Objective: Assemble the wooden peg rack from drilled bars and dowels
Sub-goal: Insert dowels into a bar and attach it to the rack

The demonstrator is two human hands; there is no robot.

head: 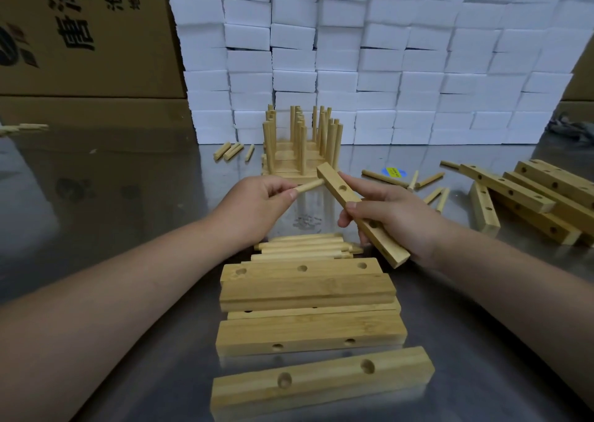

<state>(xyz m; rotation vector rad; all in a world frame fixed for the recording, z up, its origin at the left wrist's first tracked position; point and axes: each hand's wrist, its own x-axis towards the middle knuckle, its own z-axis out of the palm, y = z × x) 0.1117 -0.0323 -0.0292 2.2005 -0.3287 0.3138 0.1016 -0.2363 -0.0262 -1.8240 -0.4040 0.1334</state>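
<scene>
My right hand grips a drilled wooden bar tilted above the table, its far end up and to the left. My left hand pinches a short dowel whose tip meets the bar's left side near its far end. Below the hands lies a bundle of loose dowels. Several drilled bars lie side by side closer to me. A stack of finished racks with upright pegs stands behind the hands.
More drilled bars are piled at the right, with loose dowels scattered beside them and others left of the racks. A wall of white foam blocks closes the back. Cardboard boxes stand at the left. The steel table is reflective.
</scene>
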